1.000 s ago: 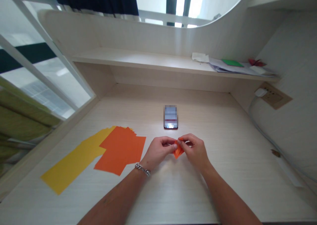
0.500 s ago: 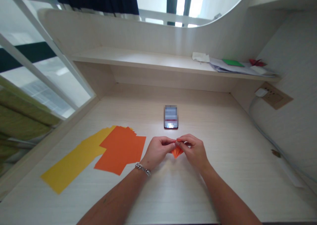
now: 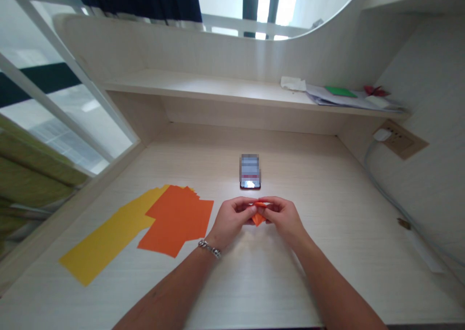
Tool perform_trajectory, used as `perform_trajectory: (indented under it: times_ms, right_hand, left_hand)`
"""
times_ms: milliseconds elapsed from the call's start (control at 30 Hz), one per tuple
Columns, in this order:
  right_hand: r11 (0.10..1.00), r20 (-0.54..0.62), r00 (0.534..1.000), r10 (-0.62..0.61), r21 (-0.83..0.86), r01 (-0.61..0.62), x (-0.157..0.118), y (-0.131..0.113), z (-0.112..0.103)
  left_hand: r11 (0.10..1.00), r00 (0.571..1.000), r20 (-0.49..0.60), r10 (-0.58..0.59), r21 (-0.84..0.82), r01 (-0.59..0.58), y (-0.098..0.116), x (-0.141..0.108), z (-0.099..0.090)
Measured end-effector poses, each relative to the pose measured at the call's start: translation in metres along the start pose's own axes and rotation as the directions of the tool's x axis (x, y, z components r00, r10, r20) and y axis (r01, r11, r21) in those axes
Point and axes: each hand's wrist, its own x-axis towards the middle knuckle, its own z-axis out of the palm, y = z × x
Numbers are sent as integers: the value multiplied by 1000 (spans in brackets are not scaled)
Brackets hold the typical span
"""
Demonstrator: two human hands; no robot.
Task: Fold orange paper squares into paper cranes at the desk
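A small folded piece of orange paper (image 3: pixel 258 218) is pinched between both my hands, just above the desk, its pointed end toward me. My left hand (image 3: pixel 234 217) grips its left side with thumb and fingers; a chain bracelet circles that wrist. On the other side, my right hand (image 3: pixel 281 214) holds the paper the same way, its thumb close to the left thumb. Fingers cover much of the folded shape. To the left of my hands lie fanned-out orange paper sheets (image 3: pixel 178 221), partly over a spread of yellow sheets (image 3: pixel 105 238).
Beyond my hands a phone (image 3: pixel 250 171) lies on the desk (image 3: pixel 305 165). A shelf (image 3: pixel 203 90) at the back carries papers, a green piece (image 3: pixel 340 91) and a red folded item (image 3: pixel 376 91). At right, a cable (image 3: pixel 381 189) runs from a wall socket (image 3: pixel 405 140).
Both my hands have shifted slightly, thumbs now closer together on the folded paper. Its lower tip sits a little higher and its upper edge shows more. The sheets and phone stay put.
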Motion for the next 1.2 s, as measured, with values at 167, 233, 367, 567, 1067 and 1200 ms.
perform_trajectory:
  times_ms: [167,233,367,567,1067,1200]
  right_hand:
    - [999,-77,997,-28,23,30,2,4,1]
    - [999,-90,996,-29,27,32,1,4,3]
    - [999,-102,995,-10,34,13,0,1,4]
    - [998,-45,998,36,53,-34,-1,0,2]
    - [955,45,988,148,254,-154,-3,-11,-1]
    - [956,47,991,123,264,-131,-3,-10,1]
  left_hand:
    - [1000,999,39,-1,-17,2,-3,2,0]
    - [1000,999,33,4,-20,-3,-4,2,0]
    - [1000,1000,31,4,-2,-4,-3,2,0]
    - [999,998,-43,36,30,-35,-4,3,-3]
    - [998,993,-105,50,53,-44,-1,1,-3]
    - [1000,996,-86,28,8,-28,-2,1,-3]
